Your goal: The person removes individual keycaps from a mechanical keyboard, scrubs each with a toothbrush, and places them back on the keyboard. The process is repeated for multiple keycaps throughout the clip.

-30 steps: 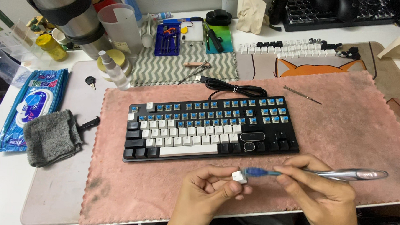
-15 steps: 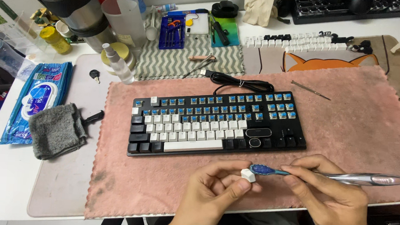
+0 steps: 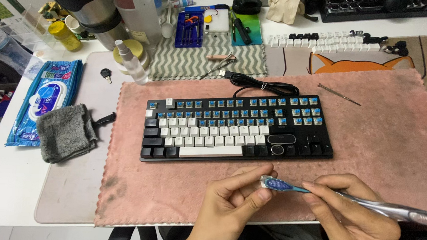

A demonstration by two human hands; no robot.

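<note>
- A small white keycap (image 3: 264,182) is pinched in the left hand (image 3: 231,208) grip.
- A toothbrush (image 3: 345,200) is gripped by the right hand (image 3: 357,220), its bristles pressed against the keycap.

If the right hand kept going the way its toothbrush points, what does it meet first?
The right hand aims its toothbrush leftward; the brush head already sits at the small keycap pinched in the left hand's fingertips, so probably those.

Bright, even overhead light; sharp, soft shadows.

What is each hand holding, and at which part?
The right hand holds a toothbrush by its handle. The left hand pinches a small white keycap, mostly hidden, between its fingertips, under the brush head.
</note>
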